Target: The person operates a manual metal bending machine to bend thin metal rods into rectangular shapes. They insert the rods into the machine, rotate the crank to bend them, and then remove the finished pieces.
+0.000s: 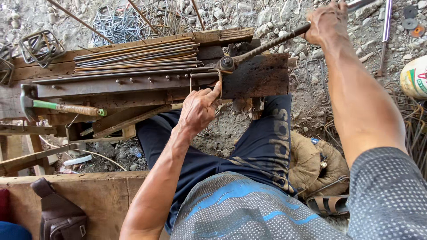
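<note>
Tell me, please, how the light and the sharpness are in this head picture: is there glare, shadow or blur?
Head view: soft, even daylight, no hard shadows; the left hand on the bent wire is sharp; the right hand on the lever bar is slightly soft; the wide lens curves the edges; the pale sack looks bright, without glare.

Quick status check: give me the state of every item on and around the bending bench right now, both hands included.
Left hand: gripping the bent wire at the bench edge.
Right hand: closed on the lever bar.
Lever bar: angled up right from the pivot.
Bent wire: partly formed into a rectangle, at the pivot.
Straight rods: bundled flat on the bench.
Hammer: lying idle.
Finished stirrups: piled on the gravel.
</note>
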